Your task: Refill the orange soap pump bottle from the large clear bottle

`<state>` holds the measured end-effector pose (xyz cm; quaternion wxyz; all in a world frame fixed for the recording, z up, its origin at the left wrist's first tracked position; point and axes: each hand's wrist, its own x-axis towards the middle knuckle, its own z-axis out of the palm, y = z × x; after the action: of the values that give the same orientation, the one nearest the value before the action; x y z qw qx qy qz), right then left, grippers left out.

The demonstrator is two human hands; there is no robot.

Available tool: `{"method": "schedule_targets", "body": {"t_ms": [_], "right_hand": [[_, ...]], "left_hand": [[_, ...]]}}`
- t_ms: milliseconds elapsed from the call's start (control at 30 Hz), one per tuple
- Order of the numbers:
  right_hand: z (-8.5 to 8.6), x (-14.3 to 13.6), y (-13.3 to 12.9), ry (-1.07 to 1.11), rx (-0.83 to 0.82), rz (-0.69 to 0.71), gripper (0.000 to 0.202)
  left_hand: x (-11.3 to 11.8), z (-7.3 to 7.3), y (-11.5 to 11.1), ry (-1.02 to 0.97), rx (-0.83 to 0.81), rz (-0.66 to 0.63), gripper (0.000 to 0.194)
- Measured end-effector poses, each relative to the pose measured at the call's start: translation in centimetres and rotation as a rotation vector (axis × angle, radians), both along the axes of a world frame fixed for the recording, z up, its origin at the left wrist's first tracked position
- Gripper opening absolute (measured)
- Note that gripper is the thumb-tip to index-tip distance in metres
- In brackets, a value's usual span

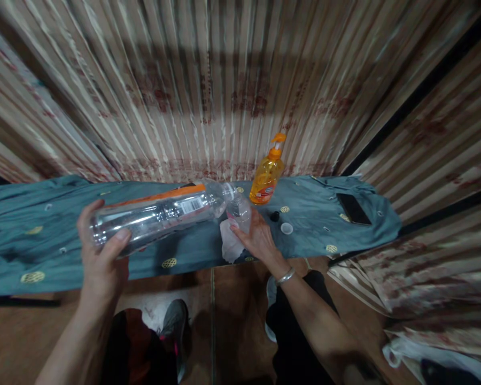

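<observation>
My left hand (104, 251) is wrapped round the base of a large clear plastic bottle (156, 216) with an orange-edged label. The bottle lies tilted nearly level, its neck pointing right and meeting the mouth of a small clear bottle (241, 209). My right hand (258, 235) grips that small bottle, with a white cloth or tissue (230, 243) hanging beneath the fingers. To the right of them, a black cap (274, 216) and a white cap (287, 229) rest on the blue-green cloth. An orange pump bottle (267, 176) stands behind my right hand.
A narrow table covered with patterned blue-green cloth (196, 240) runs across the view. A dark phone (353, 208) lies near its right end. Striped curtains (176, 107) hang behind and at the right. A white bag (436, 355) is on the floor at the lower right.
</observation>
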<state>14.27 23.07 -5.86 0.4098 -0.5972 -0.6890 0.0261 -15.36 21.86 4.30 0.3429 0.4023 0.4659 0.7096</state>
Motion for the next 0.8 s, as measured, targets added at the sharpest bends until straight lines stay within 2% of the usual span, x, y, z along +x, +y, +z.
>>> {"method": "schedule_targets", "body": {"t_ms": [367,600,800], "right_hand": [[0.03,-0.03,-0.11,-0.011,-0.012,0.027,0.067],[0.62,-0.01,-0.53,-0.044,-0.036,0.043,0.065],[0.62,0.07,-0.81,-0.08,-0.061,0.046,0.065]], "left_hand": [[-0.3,0.05,-0.19,0.065,0.034,0.001,0.091],[-0.33,0.21,-0.29,0.085,0.044,0.003,0.087],[-0.57,-0.12,-0.25,0.121,0.083,0.003,0.085]]}}
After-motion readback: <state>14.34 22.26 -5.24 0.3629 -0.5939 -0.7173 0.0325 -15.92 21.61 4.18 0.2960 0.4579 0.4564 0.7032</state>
